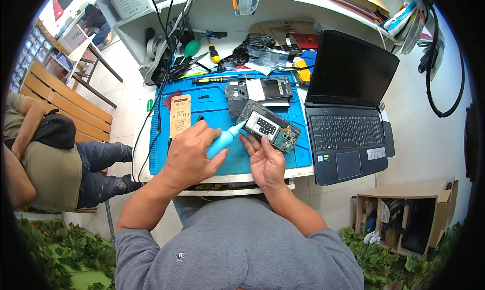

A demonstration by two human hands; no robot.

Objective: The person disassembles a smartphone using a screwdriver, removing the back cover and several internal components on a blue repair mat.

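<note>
My left hand (191,151) is closed around a light-blue squeeze bottle (219,144) with a tapered nozzle. Its tip points at the left edge of an opened smartphone (273,130), touching it or very near; I cannot tell which. My right hand (268,164) holds that phone tilted above the blue work mat (235,161), fingers at its lower edge and underside. A pale battery (264,124) with dark squares and a green circuit board (290,138) show in the phone. Just beyond it lie more phone parts (268,89).
An open laptop (343,113) stands right of the mat. A tan card (180,113) lies on the mat's left. Screwdrivers (214,54), a green blower (192,48) and plastic bags (265,58) crowd the back. Cables (162,83) hang at left. A person (45,159) sits on a wooden bench.
</note>
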